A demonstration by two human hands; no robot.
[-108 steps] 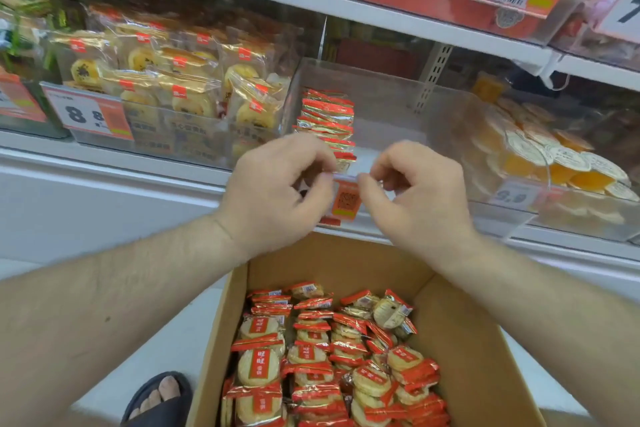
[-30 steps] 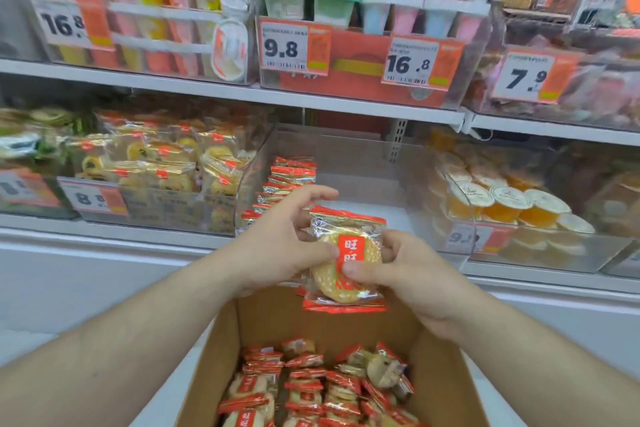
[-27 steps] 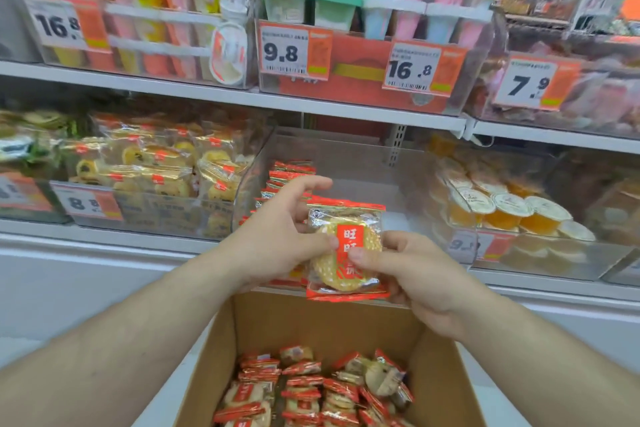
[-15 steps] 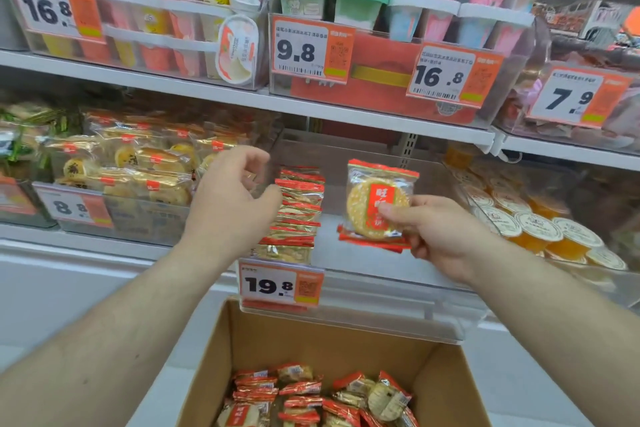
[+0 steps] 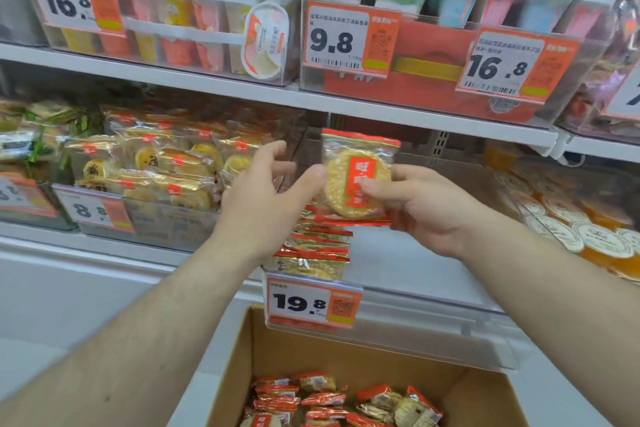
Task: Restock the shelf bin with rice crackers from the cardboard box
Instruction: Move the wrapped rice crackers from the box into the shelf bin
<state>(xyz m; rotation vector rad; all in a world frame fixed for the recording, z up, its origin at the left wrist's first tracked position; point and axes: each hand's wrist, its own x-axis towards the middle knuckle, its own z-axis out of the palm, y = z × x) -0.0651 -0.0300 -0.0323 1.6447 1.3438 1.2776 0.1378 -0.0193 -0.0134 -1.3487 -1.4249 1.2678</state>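
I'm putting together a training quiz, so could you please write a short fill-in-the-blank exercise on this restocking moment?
1. The rice cracker packet is pinched by the ____ hand.
2. The price tag on the clear shelf bin reads ____.
3. The left hand holds ____.
4. More packets lie in the ____ box below.

Answers: right; 19.8; nothing; cardboard

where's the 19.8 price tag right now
The 19.8 price tag sits low at centre in the head view, on the front lip of the clear shelf bin, just above the cardboard box.
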